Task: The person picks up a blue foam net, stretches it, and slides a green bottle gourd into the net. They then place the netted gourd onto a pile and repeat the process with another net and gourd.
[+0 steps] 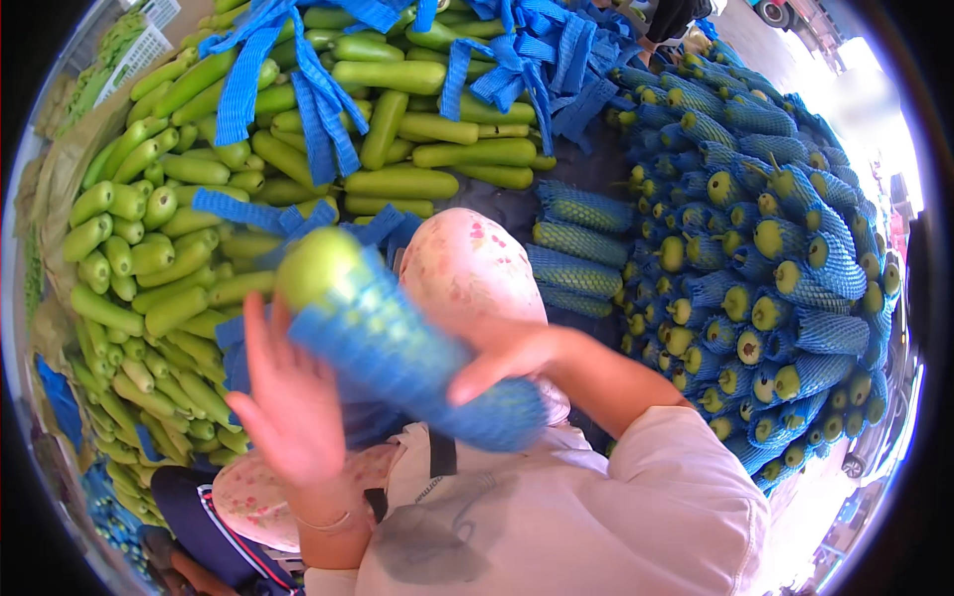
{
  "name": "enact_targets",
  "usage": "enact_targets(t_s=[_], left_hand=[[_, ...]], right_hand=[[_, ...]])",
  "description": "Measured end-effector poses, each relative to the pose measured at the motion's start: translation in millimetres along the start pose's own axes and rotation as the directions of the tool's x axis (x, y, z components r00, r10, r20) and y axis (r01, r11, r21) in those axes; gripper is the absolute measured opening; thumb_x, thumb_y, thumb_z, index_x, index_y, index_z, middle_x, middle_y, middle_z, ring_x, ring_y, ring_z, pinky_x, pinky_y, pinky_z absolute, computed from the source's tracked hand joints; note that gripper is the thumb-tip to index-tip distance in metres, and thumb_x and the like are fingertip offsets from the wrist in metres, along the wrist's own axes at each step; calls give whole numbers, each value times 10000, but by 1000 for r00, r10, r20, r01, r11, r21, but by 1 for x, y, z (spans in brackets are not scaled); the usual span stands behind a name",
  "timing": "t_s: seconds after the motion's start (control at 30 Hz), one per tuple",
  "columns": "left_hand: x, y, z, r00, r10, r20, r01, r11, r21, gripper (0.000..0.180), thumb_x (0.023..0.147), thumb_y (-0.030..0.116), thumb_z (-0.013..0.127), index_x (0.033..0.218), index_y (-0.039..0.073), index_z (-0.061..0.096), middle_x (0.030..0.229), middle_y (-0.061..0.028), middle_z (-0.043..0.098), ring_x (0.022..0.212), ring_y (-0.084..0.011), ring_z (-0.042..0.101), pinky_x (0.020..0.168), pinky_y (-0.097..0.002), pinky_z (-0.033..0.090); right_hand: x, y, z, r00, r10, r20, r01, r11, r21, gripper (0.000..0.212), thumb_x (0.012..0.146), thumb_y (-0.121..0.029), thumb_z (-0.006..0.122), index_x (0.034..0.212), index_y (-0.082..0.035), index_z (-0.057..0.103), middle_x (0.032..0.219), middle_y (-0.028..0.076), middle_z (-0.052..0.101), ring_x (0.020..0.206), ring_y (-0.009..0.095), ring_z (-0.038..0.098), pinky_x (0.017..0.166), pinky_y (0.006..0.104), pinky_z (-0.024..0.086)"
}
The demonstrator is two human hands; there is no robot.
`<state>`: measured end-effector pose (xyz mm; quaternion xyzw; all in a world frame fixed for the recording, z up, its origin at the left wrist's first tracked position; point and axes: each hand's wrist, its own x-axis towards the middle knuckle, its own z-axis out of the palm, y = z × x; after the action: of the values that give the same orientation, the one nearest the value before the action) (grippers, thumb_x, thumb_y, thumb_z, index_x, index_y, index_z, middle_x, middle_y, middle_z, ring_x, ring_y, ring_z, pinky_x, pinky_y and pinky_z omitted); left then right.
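While the right hand (pixel 512 350) is closed on the gourd (pixel 320 266), with its thumb lying across the blue net sleeve (pixel 412 363), the left hand (pixel 296 402) is open beside the sleeve, palm facing it and fingers spread; because of the blur, I cannot tell if these fingers touch the gourd. This gourd is above the lap of the person, tilted from upper left to lower right, and the sleeve covers most of it, leaving one round green end bare. Near this end lie loose blue sleeves (pixel 320 117), which are spread over a large pile of bare green gourds (pixel 402 184). Beyond the knee in floral cloth (pixel 469 260), a short row of netted gourds (pixel 578 241) lies on a dark surface (pixel 586 167). To the right rises a high stack of netted gourds (pixel 735 243), their ends mostly turned toward the person.
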<state>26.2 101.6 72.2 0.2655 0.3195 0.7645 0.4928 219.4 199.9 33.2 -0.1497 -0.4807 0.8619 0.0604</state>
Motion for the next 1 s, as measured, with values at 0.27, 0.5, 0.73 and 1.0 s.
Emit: enact_targets(t_s=[0.27,0.5,0.73,1.0], left_hand=[[-16,16,-96,978,1,-207,73,935,347,487,973,325,384,1325,-12,377,1216,-150,520,1083,-215,524,981,-370,393],[-31,-3,-125,896,15,-444,202,876,438,361,961,200,442,1262,1,444,1143,-126,554,1019,-179,544,929,-331,427],[-32,-6,-130,865,71,-497,205,855,477,326,957,182,446,1225,-1,475,1128,-121,559,1011,-172,549,931,-331,426],[-31,-19,-136,833,38,-553,379,688,618,347,908,133,509,1229,1,519,811,-82,615,827,-154,565,979,-308,364]], right_hand=[[-112,-17,-145,512,-50,-857,-684,579,-443,859,597,-285,787,1315,-10,403,1226,155,531,1104,263,536,962,335,396],[-128,79,-247,426,-306,-851,-899,-36,-437,764,565,-197,755,1259,-80,459,1163,99,533,1102,312,507,945,404,410],[-139,134,-272,478,-565,-672,-870,-204,-448,683,637,-145,749,1252,-70,462,1228,114,494,1168,295,455,991,418,363],[-34,-47,-155,387,-800,-459,-313,354,-881,261,804,-26,636,1061,6,603,931,91,640,859,162,605,796,269,467]])
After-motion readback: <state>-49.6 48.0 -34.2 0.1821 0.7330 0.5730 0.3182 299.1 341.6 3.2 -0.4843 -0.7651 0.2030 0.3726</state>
